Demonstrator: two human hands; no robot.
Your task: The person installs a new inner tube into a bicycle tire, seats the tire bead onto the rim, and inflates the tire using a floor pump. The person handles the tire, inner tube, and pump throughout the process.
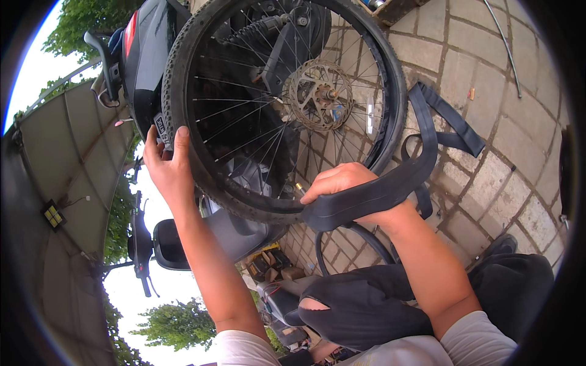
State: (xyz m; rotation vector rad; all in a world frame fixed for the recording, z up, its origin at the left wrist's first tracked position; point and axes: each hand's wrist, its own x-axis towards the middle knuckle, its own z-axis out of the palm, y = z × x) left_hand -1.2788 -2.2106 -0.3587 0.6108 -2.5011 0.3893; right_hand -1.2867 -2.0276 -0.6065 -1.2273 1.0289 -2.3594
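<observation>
Left hand (166, 166): fingers clamped on tyre (183, 79), steadying wheel.
Right hand (342, 183): fingers closed on inner tube (390, 183), holding it at the rim.

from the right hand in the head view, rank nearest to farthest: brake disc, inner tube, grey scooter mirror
1. inner tube: draped over the right hand, touching it.
2. brake disc: above the hand, at the wheel's hub.
3. grey scooter mirror: lower left, beyond the left forearm.

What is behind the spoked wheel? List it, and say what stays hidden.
Through the spokes of the wheel show a black scooter, its coil shock and grey paving. The left hand grips the tyre; the right hand holds the inner tube. The tyre hides the scooter's lower body.
</observation>
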